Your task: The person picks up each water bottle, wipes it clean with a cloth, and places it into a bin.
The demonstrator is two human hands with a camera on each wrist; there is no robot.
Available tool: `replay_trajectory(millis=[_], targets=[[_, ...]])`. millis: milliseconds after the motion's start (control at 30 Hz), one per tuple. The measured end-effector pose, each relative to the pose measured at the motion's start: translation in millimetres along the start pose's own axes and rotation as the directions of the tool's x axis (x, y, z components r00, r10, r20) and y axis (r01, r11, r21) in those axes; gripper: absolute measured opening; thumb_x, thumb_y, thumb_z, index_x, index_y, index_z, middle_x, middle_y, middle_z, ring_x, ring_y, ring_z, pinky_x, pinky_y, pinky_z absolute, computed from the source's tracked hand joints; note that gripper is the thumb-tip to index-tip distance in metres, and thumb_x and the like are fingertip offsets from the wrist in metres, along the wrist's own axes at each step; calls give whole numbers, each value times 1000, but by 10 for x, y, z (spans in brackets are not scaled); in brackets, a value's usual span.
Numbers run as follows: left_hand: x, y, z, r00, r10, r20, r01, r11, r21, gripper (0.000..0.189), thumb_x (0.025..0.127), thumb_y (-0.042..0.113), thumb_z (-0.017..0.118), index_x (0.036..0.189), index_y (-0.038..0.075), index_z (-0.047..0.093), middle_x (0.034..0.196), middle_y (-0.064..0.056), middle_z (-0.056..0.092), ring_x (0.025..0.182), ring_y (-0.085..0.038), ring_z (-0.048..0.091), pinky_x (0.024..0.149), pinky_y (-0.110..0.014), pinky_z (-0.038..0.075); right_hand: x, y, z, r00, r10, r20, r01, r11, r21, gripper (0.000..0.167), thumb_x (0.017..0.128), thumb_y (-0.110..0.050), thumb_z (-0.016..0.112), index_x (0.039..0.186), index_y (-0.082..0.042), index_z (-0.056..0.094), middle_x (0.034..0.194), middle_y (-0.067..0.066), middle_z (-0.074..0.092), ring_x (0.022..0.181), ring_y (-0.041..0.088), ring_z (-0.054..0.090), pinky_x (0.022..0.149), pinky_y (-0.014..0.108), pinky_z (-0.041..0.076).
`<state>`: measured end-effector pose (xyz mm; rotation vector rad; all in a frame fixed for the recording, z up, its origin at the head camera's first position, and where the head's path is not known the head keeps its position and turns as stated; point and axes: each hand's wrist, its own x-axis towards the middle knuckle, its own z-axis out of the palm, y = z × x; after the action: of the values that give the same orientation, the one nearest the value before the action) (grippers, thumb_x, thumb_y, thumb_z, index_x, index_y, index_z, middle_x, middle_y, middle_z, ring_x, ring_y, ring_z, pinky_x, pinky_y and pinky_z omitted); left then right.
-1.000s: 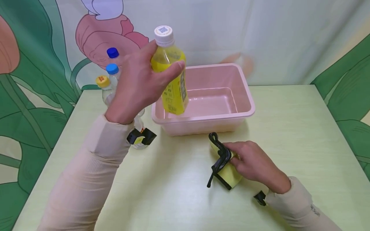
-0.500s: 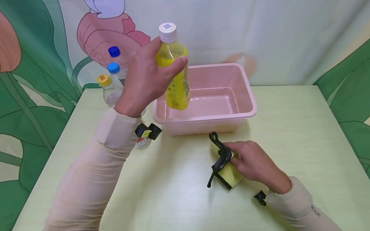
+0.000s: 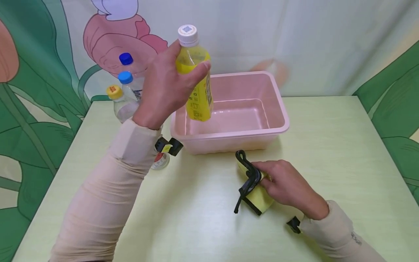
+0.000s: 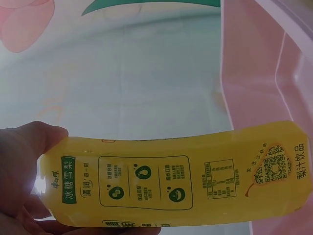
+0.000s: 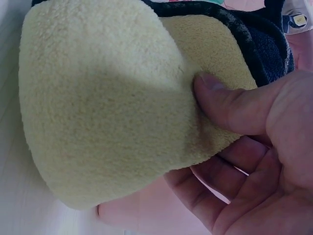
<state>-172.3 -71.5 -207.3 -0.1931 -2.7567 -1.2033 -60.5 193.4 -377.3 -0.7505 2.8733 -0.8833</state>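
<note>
My left hand [image 3: 163, 87] grips a yellow-labelled drink bottle [image 3: 199, 102] with a white cap, near its shoulder. It hangs upright, overlapping the left part of the pink plastic basin [image 3: 229, 136] in the head view. The left wrist view shows the bottle's printed label [image 4: 146, 181] close up, with the basin wall [image 4: 254, 63] beyond its base. Low over the table in front of the basin, my right hand [image 3: 288, 183] pinches a folded yellow cloth [image 3: 262, 198] with dark edging. In the right wrist view the thumb presses on the cloth's fuzzy face [image 5: 107, 107].
Left of the basin stand clear bottles with a yellow cap [image 3: 114, 92], a light blue cap [image 3: 125, 77] and a dark blue cap [image 3: 126, 58]. Another clear bottle [image 3: 161, 161] is partly hidden behind my left wrist. A printed curtain [image 3: 314, 47] hangs behind the pale table [image 3: 343, 145].
My left hand has lifted the yellow drink bottle slightly, with a small shift to the right. My right hand and the cloth have stayed in place.
</note>
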Motion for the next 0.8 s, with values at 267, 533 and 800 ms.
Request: replay_trajectory(millis=[267, 533, 800], targets=[[75, -7, 56, 1000, -27, -11, 27, 999, 44, 54, 101, 47, 64, 147, 20, 53, 135, -4, 69, 116, -23, 72, 97, -37, 61, -11, -3, 0, 1000, 7, 0, -7, 1000, 7, 48, 80, 9, 67, 124, -10, 76, 109, 5, 81, 81, 8, 65, 75, 34, 56], [117, -59, 77, 999, -34, -20, 34, 998, 45, 54, 101, 47, 63, 147, 20, 52, 136, -4, 68, 118, -24, 72, 99, -39, 61, -20, -7, 10, 1000, 18, 7, -18, 1000, 4, 48, 81, 10, 66, 124, -9, 76, 109, 5, 81, 77, 9, 59, 72, 28, 50], [198, -99, 141, 997, -69, -19, 70, 995, 73, 59, 101, 49, 63, 152, 21, 48, 138, -4, 66, 119, -24, 71, 101, -39, 61, -23, 1, 11, 1000, 6, -5, -6, 1000, 2, 47, 81, 9, 66, 123, -10, 77, 106, 3, 81, 78, 8, 60, 71, 29, 51]])
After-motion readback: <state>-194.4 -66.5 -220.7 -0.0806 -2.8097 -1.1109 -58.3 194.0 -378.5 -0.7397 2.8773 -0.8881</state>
